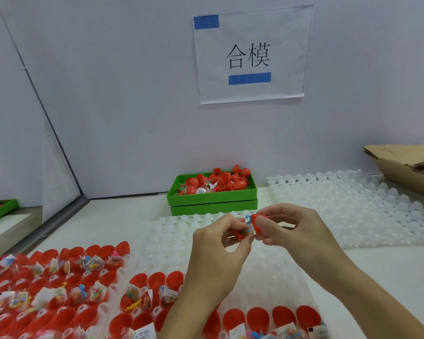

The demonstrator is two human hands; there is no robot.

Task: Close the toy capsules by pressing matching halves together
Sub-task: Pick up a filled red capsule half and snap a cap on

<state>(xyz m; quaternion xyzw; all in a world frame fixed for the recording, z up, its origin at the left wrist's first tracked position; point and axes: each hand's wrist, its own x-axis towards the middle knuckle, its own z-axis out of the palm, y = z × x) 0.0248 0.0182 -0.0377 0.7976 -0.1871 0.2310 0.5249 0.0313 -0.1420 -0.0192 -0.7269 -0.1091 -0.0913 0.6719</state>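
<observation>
Capsule halves held apart above white tray.
Left hand pinches filled half; right hand fingers clamp red cap, just beside it.

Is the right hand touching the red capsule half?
Touching. The head view shows the right hand pinching the red capsule half, with its thumb pressed on the surface.

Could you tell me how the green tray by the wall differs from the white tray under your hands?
The green tray is a solid-walled box holding a loose heap of red halves; the white tray is a flat, see-through grid of bumps.
The green tray sits back by the wall; the white tray lies nearer, with red halves standing in rows.
Both rest on the table and hold red capsule halves.
</observation>
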